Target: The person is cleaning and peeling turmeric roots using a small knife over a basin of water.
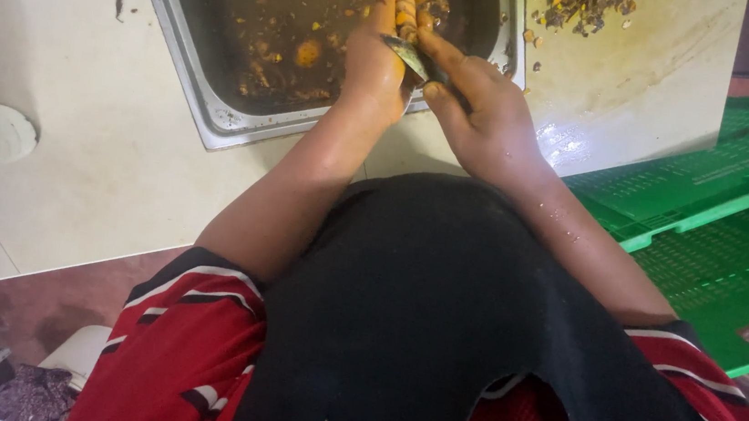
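Prawn and blade meet at top centre, over the near rim of the steel sink.

The left hand (pixel 372 64) is curled shut round an orange prawn (pixel 405 7), whose long axis runs straight up the frame, its tip poking out past the fingertips over the murky sink (pixel 219 118). The right hand (pixel 485 111) comes in from the lower right, fingers closed on a small knife (pixel 412 58) whose blade slants up-left against the prawn's lower end. Both hands touch; the left has the prawn itself. Scraps (pixel 578 1) lie upper right on the pale counter (pixel 105 157).
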